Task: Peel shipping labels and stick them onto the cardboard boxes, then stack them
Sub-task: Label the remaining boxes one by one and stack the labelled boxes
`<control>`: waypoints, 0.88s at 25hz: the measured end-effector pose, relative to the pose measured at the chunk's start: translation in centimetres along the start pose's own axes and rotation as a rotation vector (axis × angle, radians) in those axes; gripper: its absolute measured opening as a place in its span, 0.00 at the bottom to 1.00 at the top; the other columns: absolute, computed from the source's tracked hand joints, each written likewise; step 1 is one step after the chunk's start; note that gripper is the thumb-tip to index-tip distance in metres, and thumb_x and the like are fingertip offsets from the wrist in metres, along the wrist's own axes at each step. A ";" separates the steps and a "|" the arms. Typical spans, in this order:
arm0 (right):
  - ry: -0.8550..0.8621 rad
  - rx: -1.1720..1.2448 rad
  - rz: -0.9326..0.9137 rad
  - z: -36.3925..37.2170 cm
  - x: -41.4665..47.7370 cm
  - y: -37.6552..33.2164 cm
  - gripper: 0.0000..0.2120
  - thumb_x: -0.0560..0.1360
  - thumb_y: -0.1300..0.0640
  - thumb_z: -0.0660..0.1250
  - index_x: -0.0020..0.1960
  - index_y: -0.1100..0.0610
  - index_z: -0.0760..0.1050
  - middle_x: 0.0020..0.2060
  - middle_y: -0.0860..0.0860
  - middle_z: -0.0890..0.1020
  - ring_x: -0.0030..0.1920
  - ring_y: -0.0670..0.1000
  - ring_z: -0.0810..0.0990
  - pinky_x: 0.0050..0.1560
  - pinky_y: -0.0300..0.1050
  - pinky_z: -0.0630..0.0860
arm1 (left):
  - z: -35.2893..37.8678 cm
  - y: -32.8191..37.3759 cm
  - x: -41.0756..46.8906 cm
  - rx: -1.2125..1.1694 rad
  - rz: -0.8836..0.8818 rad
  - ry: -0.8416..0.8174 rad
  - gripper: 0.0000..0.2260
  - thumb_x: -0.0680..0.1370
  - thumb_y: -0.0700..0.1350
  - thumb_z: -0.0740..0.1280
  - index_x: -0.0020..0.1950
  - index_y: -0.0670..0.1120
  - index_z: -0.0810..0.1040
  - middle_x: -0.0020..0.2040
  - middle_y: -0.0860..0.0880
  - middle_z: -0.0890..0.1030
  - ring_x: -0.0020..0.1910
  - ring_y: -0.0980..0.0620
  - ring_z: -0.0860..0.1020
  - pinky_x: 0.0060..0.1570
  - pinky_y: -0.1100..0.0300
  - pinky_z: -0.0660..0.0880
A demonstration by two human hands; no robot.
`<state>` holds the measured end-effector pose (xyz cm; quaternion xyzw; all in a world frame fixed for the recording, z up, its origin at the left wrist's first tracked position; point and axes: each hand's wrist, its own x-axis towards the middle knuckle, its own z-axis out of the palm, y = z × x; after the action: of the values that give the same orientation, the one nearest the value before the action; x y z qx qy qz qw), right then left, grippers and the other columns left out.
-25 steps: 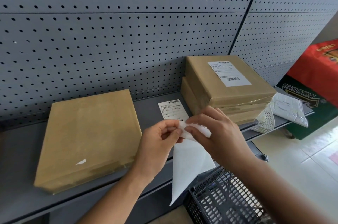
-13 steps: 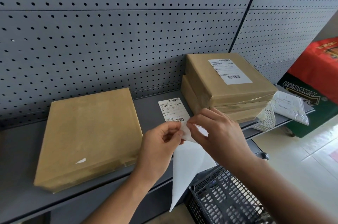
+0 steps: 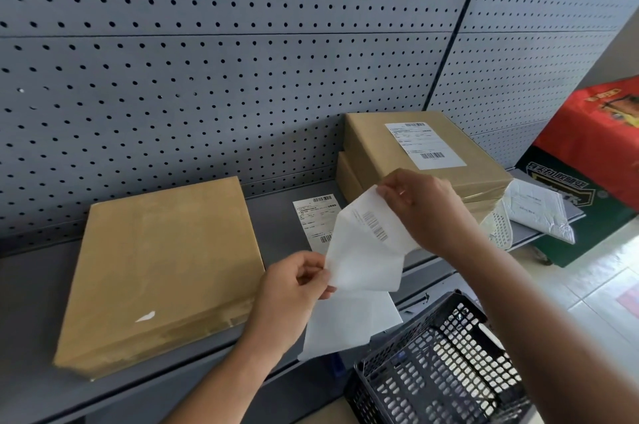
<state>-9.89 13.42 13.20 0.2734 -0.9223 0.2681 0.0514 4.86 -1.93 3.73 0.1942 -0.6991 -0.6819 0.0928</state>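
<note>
Shipping label [image 3: 374,233] is in mid-air between both hands, over the front edge of the grey shelf [image 3: 38,288], right of the plain box and in front of the stack. Barcode print shows faintly through its paper. Right hand [image 3: 428,212] pinches the label's top corner between thumb and fingertips, fingers clamped on it. Left hand [image 3: 290,295] pinches the left edge of the white backing sheet [image 3: 345,326], thumb and forefinger closed on the paper, and the sheet hangs down below the shelf edge. The label is lifted up and away from the backing. Whether its lower edge is stuck to the sheet or free is hard to tell, since the white layers overlap. Unlabelled cardboard box [image 3: 162,264] lies flat on the shelf left of the hands, with a small white scrap near its front edge. Spare label [image 3: 311,216] lies flat on the shelf behind the held one, partly covered by it. Right of that is a stack of two boxes: top box [image 3: 373,150] carries a stuck label [image 3: 424,146], and lower box [image 3: 345,179] peeks out under it. White mailer bag [image 3: 539,209] rests just beside the stack at the shelf's right end. Grey pegboard [image 3: 207,77] backs the shelf. Black mesh basket [image 3: 439,368] sits below the right forearm. Red and green carton [image 3: 594,154] stands on the tiled floor at far right.
</note>
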 end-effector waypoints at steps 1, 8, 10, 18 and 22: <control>0.003 -0.036 -0.017 -0.4 0.4 -0.1 0.07 0.81 0.50 0.63 0.52 0.48 0.80 0.44 0.45 0.81 0.43 0.49 0.79 0.44 0.50 0.79 | -0.1 -0.1 0.0 0.020 -0.007 0.005 0.04 0.79 0.36 0.70 0.51 0.44 0.83 0.43 0.46 0.87 0.41 0.52 0.86 0.45 0.59 0.83; 0.129 -0.080 0.012 -4.1 3.1 0.9 0.08 0.81 0.53 0.62 0.54 0.51 0.80 0.47 0.48 0.83 0.48 0.54 0.79 0.48 0.51 0.76 | -0.5 -1.2 0.1 0.098 -0.060 0.023 0.04 0.79 0.36 0.69 0.49 0.43 0.83 0.42 0.44 0.87 0.39 0.51 0.86 0.42 0.62 0.82; 0.178 -0.075 0.026 -5.3 3.8 1.2 0.08 0.81 0.53 0.62 0.54 0.53 0.80 0.47 0.50 0.83 0.47 0.54 0.79 0.47 0.50 0.75 | -0.4 -1.5 0.1 0.121 -0.081 0.033 0.05 0.79 0.34 0.69 0.49 0.42 0.83 0.42 0.43 0.87 0.39 0.50 0.86 0.41 0.62 0.82; 0.355 -0.078 0.028 -9.0 4.9 1.8 0.10 0.82 0.54 0.62 0.55 0.56 0.80 0.46 0.52 0.82 0.44 0.54 0.77 0.43 0.48 0.71 | -0.3 -2.1 -0.2 0.198 -0.162 0.029 0.07 0.79 0.33 0.67 0.46 0.42 0.82 0.41 0.41 0.86 0.36 0.50 0.86 0.39 0.60 0.83; 0.460 -0.018 0.011 -10.3 4.8 1.7 0.09 0.81 0.55 0.63 0.54 0.57 0.80 0.45 0.48 0.80 0.45 0.49 0.76 0.43 0.40 0.65 | -0.9 -2.1 -0.9 0.276 -0.238 -0.079 0.06 0.79 0.34 0.67 0.47 0.44 0.82 0.40 0.45 0.86 0.38 0.50 0.87 0.41 0.58 0.84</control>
<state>-15.36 17.71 22.32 0.1995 -0.8902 0.3154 0.2615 6.30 -2.42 1.84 0.2593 -0.7613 -0.5926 -0.0438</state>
